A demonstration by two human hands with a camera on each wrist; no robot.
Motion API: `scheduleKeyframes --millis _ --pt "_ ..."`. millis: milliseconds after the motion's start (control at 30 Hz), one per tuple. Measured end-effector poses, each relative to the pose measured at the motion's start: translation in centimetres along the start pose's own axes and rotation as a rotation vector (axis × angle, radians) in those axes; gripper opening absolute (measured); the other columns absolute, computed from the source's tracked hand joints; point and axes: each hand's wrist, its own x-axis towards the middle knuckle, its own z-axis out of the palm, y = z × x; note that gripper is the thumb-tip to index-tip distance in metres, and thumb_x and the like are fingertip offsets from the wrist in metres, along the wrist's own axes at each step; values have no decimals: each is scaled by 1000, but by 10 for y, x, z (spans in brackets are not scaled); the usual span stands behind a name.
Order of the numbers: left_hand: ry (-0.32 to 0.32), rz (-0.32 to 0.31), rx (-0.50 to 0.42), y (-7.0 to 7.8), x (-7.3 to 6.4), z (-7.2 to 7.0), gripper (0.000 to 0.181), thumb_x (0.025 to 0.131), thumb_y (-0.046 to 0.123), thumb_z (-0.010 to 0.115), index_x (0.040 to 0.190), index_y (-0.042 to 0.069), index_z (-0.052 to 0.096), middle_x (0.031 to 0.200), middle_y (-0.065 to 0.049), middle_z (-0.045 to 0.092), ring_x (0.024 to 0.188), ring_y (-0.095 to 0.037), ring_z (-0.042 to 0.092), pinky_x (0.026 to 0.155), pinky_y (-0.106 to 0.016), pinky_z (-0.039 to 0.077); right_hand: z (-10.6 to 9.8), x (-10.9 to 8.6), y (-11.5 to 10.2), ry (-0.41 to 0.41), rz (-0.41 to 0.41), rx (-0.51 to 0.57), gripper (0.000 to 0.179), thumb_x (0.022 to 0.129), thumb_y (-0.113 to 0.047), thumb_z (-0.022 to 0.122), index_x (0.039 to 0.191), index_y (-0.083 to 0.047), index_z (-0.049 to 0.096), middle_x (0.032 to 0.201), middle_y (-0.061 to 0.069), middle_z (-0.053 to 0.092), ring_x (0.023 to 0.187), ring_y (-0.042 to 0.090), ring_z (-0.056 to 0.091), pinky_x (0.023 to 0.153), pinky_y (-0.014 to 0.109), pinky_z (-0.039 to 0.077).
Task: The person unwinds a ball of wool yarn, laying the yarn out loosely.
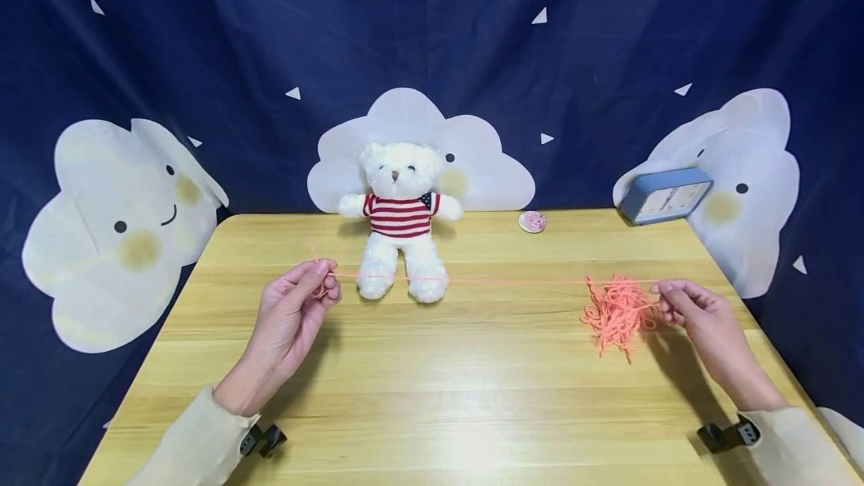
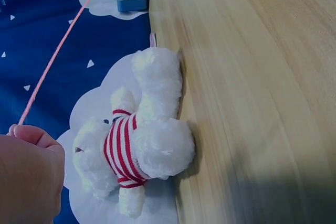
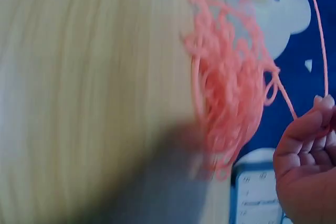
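A single strand of coral yarn (image 1: 499,280) runs straight between the two hands, above the table and across the front of the teddy bear's legs. At its left end, the left hand (image 1: 293,313) pinches the strand between thumb and fingers, a short tail poking up. The right hand (image 1: 698,325) pinches the other end of the stretch. From its fingers more yarn leads down to a loose tangled pile of coral yarn (image 3: 226,77), just left of that hand. In the left wrist view only part of the hand (image 2: 34,174) shows, the strand rising from its fingertips.
A white teddy bear (image 1: 401,216) in a red-striped shirt sits at the table's back. Right of it lies a round pink badge (image 1: 532,222). A blue clock (image 1: 667,195) stands in the back right corner. Dark blue cloth with cloud shapes surrounds the wooden table (image 1: 432,388).
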Motion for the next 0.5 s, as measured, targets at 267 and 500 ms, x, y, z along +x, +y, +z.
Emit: scheduleKeyframes --millis 267,500 --pt "-1 3 13 -1 0 -1 19 110 -5 59 105 -5 78 97 -11 74 80 -17 67 73 -24 58 -29 7 0 152 58 55 28 112 -3 59 100 -9 84 78 0 67 67 8 61 59 17 55" --pt "-7 4 20 -2 0 -2 22 111 -1 59 109 -9 80 99 -12 74 81 -16 68 74 -24 59 -36 10 4 97 169 -68 32 114 -7 57 99 -18 84 84 -4 71 71 7 63 62 17 54"
